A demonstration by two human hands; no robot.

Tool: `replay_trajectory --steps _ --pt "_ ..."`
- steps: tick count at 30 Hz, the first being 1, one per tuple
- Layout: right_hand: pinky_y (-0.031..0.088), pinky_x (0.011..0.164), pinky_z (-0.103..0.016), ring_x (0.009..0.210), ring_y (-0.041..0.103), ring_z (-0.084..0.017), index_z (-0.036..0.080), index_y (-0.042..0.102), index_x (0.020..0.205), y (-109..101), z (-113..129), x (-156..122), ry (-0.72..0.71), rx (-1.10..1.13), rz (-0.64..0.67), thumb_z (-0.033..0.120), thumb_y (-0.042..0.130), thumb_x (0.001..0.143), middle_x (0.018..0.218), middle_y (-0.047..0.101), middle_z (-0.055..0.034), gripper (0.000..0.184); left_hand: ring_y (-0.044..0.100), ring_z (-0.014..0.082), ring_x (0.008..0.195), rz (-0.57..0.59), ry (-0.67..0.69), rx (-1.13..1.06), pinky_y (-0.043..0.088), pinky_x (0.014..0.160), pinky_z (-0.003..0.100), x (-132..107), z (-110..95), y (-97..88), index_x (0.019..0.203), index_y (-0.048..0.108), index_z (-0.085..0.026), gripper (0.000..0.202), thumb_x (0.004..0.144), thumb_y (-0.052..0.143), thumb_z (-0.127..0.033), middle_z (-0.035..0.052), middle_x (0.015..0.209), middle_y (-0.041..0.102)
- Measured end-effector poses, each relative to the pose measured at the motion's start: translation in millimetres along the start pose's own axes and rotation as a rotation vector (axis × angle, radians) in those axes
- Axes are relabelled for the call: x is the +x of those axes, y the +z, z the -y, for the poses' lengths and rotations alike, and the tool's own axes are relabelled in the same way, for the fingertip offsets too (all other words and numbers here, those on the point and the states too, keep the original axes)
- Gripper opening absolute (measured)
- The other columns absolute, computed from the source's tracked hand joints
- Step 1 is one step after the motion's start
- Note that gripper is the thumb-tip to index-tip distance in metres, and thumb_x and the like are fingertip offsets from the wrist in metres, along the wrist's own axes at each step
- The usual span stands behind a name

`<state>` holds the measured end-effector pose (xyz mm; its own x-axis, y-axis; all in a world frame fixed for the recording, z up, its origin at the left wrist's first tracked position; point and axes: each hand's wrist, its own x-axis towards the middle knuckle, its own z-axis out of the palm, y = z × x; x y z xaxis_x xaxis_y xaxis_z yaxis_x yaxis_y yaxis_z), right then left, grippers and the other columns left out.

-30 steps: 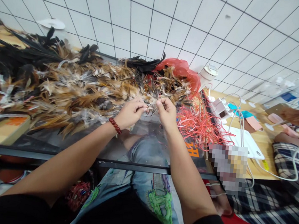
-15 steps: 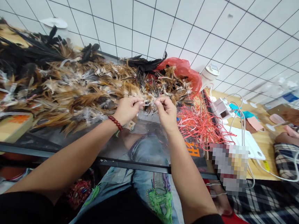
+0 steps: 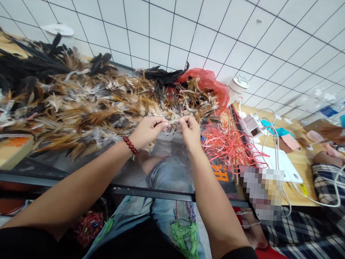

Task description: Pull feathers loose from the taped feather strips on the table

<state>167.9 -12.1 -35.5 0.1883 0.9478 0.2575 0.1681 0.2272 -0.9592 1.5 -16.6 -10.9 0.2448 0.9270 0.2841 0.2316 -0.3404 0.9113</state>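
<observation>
Moved in the last half second: your left fingertips, slightly nearer the right ones; the pile and the string lie as they did, the whole view shifted a little.

Item, left hand (image 3: 148, 131): thumb and forefinger pressed together, apparently pinching one end of a thin pale piece (image 3: 174, 122). Whether it is quill or thread, you cannot tell at this size.

Item, right hand (image 3: 192, 133): thumb and forefinger likewise meeting, seemingly on the piece's other end.

Item, the piece: between both sets of fingertips, in front of the feather pile (image 3: 99, 99). Best handled, in judgement, with a light pinch near each end and even tension; a hard tug could slip or snap so slight a thing.

Item, bead bracelet (image 3: 130, 145): on your left wrist; mind that it does not snag barbs.

Item, see-through tabletop (image 3: 126, 174): bare stretch nearest you, a better backdrop for fine finger work than the busy pile.

Item, red string (image 3: 223, 146): loose tangle just beside your right hand; that wrist is best held clear of its loops.

Item, red plastic bag (image 3: 205, 79): beyond the hands, at the pile's far right.

Item, lidded cup (image 3: 239, 85): beside the bag, well apart from the work.
</observation>
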Motion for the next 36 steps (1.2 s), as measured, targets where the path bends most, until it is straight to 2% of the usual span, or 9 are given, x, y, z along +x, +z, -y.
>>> replay_trajectory --steps 3,6,9,12,14,18,27,31,36 --pt "0.036 0.056 -0.023 0.055 0.04 -0.009 0.023 0.042 0.076 -7.0 14.8 -0.3 0.002 0.37 -0.056 0.046 0.055 0.081 0.081 0.061 0.0004 0.027 0.053 0.0134 0.06 -0.19 -0.049 -0.002 0.04 0.061 0.023 6.3 5.9 -5.7 0.064 0.069 -0.015 0.013 0.073 0.062 -0.021 0.0023 0.062 0.064" --pt "0.036 0.053 -0.022 0.052 0.038 -0.008 0.024 0.038 0.076 -15.5 24.4 -1.1 0.039 0.554 0.037 0.047 0.063 0.077 0.07 0.057 0.0034 0.034 0.047 0.0096 0.052 -0.343 -0.1 -0.18 0.036 0.051 0.021 12.6 9.9 -12.2 0.07 0.069 -0.015 0.01 0.073 0.062 -0.021 0.0026 0.066 0.065" --pt "0.034 0.05 -0.021 0.047 0.038 -0.007 0.023 0.044 0.076 -13.2 20.9 -5.0 0.106 0.467 0.317 0.049 0.068 0.073 0.059 0.053 0.0059 0.035 0.035 0.0051 0.043 -0.402 -0.145 -0.427 0.024 0.041 0.019 16.8 9.3 -17.1 0.069 0.065 -0.014 0.01 0.073 0.063 -0.022 0.0019 0.065 0.061" --pt "0.04 0.055 -0.022 0.052 0.049 -0.009 0.019 0.057 0.075 -3.3 9.0 -8.8 0.124 0.094 0.583 0.043 0.069 0.072 0.063 0.061 0.0022 0.027 0.033 0.0033 0.04 -0.428 -0.163 -0.542 0.018 0.037 0.019 18.2 7.2 -18.4 0.069 0.063 -0.014 0.008 0.073 0.064 -0.021 0.0006 0.064 0.058" --pt "0.044 0.064 -0.024 0.062 0.057 -0.011 0.018 0.064 0.077 -0.8 1.6 -7.9 0.062 -0.224 0.481 0.033 0.067 0.074 0.07 0.066 0.0 0.015 0.033 0.0029 0.04 -0.44 -0.172 -0.565 0.017 0.036 0.019 18.0 6.8 -17.2 0.069 0.063 -0.013 0.008 0.073 0.064 -0.02 0.0002 0.064 0.057" --pt "0.046 0.079 -0.029 0.086 0.064 -0.018 0.022 0.071 0.093 -11.7 -1.5 3.9 0.011 -0.794 0.007 0.025 0.051 0.084 0.093 0.072 -0.0049 0.022 0.034 0.0028 0.04 -0.427 -0.173 -0.579 0.018 0.036 0.018 17.1 8.9 -12.4 0.069 0.064 -0.013 0.008 0.073 0.064 -0.02 0.0 0.064 0.058" --pt "0.045 0.083 -0.038 0.098 0.063 -0.027 0.023 0.071 0.094 4.2 7.2 33.4 -0.008 -1.181 0.052 0.033 0.052 0.083 0.106 0.07 -0.0108 0.024 0.035 0.0032 0.04 -0.435 -0.156 -0.584 0.02 0.038 0.019 15.9 11.9 -7.4 0.07 0.064 -0.013 0.009 0.071 0.066 -0.022 0.0002 0.063 0.059" --pt "0.043 0.084 -0.036 0.095 0.061 -0.024 0.02 0.071 0.086 4.0 -5.1 40.9 0.023 -1.051 0.018 0.03 0.055 0.081 0.101 0.069 -0.0097 0.02 0.035 0.0034 0.041 -0.434 -0.186 -0.574 0.021 0.039 0.019 14.1 11.7 -6.5 0.071 0.065 -0.013 0.011 0.07 0.066 -0.024 0.0004 0.064 0.06" --pt "0.041 0.066 -0.025 0.064 0.053 -0.013 0.017 0.067 0.071 -11.5 -15.7 36.9 0.033 -0.337 0.063 0.035 0.058 0.074 0.066 0.062 0.0004 0.021 0.034 0.0031 0.041 -0.427 -0.226 -0.568 0.02 0.038 0.019 13.3 13.9 -5.7 0.071 0.065 -0.013 0.013 0.07 0.066 -0.025 0.0005 0.064 0.06"
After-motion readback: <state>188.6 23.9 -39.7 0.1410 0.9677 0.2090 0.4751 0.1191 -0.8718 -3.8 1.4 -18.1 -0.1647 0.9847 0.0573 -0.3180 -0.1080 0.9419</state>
